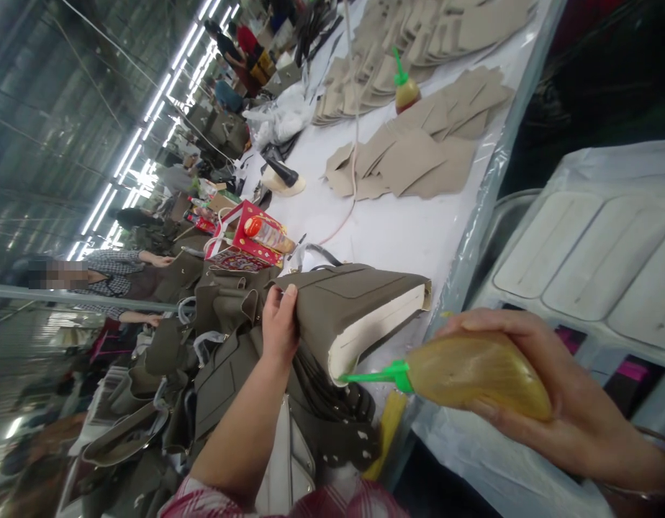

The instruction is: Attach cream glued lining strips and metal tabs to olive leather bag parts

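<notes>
While the left hand [281, 316] grips the grey-brown bag [348, 291] over the near counter [397, 232], seemingly to present its pale edge [376, 325], the right hand [548, 392] encircles the yellowish bottle [473, 370], green nozzle [376, 375] at that edge, presumably for control.

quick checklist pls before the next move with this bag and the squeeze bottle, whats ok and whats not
1. Handbag steadied: ok, the left hand grips its edge.
2. Squeeze bottle in grip: ok, the right hand is wrapped around it.
3. Green nozzle lined up: ok, its tip is at the lower corner of the bag's pale face.
4. Nozzle tip actually touching: cannot tell from this angle.
5. Liquid flowing from the tip: cannot tell, too small to see.
6. Second squeeze bottle out of the way: ok, it is apart from the handbag, by the flat panels.
</notes>
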The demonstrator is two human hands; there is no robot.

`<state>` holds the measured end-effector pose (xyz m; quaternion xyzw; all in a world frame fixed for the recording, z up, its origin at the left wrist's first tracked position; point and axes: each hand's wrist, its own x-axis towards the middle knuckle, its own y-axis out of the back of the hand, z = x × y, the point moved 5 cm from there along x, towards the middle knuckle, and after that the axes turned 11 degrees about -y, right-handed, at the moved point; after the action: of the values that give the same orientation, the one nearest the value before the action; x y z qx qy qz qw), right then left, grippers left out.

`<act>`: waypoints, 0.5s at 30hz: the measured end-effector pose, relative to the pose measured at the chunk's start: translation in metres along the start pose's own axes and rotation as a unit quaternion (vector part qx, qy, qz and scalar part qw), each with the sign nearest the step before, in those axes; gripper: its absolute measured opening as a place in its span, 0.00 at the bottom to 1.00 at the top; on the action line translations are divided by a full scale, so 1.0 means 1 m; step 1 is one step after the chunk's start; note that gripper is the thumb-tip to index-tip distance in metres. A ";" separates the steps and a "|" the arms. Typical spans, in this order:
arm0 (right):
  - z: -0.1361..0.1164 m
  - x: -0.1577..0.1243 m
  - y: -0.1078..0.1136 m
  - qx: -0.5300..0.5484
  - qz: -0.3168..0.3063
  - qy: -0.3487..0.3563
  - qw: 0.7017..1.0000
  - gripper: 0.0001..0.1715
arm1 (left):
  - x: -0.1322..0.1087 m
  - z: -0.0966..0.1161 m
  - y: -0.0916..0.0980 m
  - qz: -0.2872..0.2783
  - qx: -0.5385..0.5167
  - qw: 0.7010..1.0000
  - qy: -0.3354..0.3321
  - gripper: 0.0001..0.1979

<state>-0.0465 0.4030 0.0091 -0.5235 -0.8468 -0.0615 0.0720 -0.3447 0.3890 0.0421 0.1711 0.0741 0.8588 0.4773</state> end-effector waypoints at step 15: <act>0.033 -0.030 0.003 0.021 -0.008 -0.236 0.971 0.26 | -0.029 -0.043 0.031 -0.122 -0.078 0.947 0.286 0.22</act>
<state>-0.0320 0.3838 -0.0293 -0.5146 -0.8451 0.0809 -0.1199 -0.3714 0.3498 0.0044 -0.1298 0.1608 0.8099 0.5490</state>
